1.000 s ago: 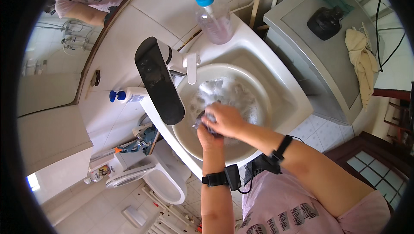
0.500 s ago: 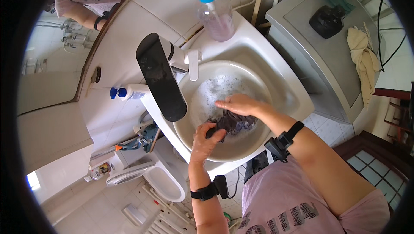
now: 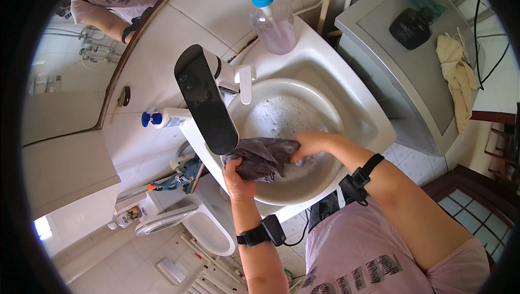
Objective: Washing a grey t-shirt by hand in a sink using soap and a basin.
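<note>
A wet, dark grey-brown cloth [image 3: 262,158] is held bunched between my two hands, over the near left part of a round cream basin [image 3: 325,99]. My left hand [image 3: 238,181] grips its left end, near the front end of the black-topped faucet [image 3: 203,101]. At the cloth's right end, my right hand [image 3: 311,145] has its fingers closed on the fabric; some fingertips are hidden. Soapy water [image 3: 279,115] with white foam fills the basin, which sits inside the white sink [image 3: 374,126].
Behind the basin stands a clear pump bottle [image 3: 275,34] with a blue top. A white bottle [image 3: 174,117] with a blue cap is left of the faucet. To the right is a grey-topped machine [image 3: 368,28] bearing a dark jar [image 3: 410,28] and a beige cloth [image 3: 455,69]. A toilet [image 3: 208,231] stands lower left.
The cloth has been raised out of the suds and spread toward the left. My left hand has moved left with it, and my right hand, earlier spread above the cloth, now grips it.
</note>
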Available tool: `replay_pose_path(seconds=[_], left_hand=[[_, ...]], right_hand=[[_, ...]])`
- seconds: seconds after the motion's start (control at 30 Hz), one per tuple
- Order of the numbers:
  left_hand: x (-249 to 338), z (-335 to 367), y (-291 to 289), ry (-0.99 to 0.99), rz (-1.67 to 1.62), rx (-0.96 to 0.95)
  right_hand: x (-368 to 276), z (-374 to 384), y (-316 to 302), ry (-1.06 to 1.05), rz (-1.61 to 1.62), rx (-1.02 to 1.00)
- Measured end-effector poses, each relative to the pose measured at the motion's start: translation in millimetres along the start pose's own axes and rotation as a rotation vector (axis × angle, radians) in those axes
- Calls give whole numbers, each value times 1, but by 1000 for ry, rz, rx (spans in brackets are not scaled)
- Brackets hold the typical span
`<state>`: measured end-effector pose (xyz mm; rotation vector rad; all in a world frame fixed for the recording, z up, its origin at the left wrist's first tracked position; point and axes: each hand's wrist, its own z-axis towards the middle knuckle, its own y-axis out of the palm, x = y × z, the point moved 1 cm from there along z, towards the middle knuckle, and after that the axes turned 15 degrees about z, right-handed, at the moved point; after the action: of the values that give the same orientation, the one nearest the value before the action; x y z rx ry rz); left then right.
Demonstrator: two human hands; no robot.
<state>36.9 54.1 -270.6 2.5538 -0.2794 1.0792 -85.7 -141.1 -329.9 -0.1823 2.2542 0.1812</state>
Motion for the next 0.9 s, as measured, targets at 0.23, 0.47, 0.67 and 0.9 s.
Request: replay_pose_path(seconds=[0.23, 0.47, 0.67, 0.9], left_hand=[[-86, 44, -23, 342, 1548, 341], [-50, 34, 2, -191, 330, 13], [-45, 24, 22, -375, -235, -190], [-84, 19, 42, -167, -182, 40]], right_hand=[[-8, 20, 30, 6, -322, 684], [17, 39, -3, -180, -69, 900], [-52, -5, 48, -546, 323, 362], [-62, 7, 51, -509, -43, 698]])
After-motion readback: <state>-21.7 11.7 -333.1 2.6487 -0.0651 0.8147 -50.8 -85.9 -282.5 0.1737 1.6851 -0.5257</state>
